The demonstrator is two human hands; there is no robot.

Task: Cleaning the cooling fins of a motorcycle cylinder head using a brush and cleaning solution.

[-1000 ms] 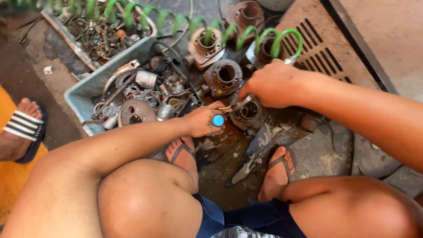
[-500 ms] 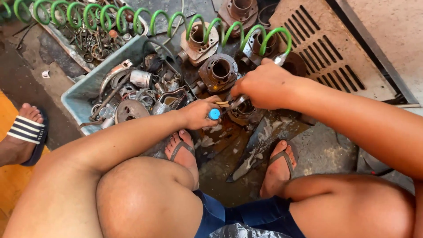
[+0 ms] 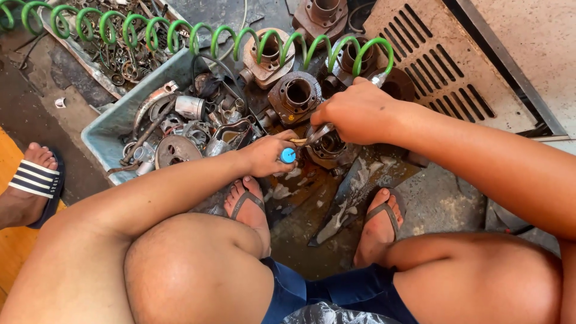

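Note:
I squat over wet, soapy ground. My right hand grips an air blow gun joined to a green coiled hose, its metal nozzle aimed down at a rusty engine cylinder on the ground. My left hand is closed on a small tool with a blue round end, held right beside that cylinder. My feet in sandals rest just below the part, one on each side.
A grey plastic bin full of metal engine parts stands at the left. Other cylinders lie behind. A metal drain grate is at the upper right. Another person's sandalled foot is at the far left.
The view has shifted so the hose and parts sit lower in frame. Both hands stay on the cylinder, with the left hand drawn slightly closer to it.

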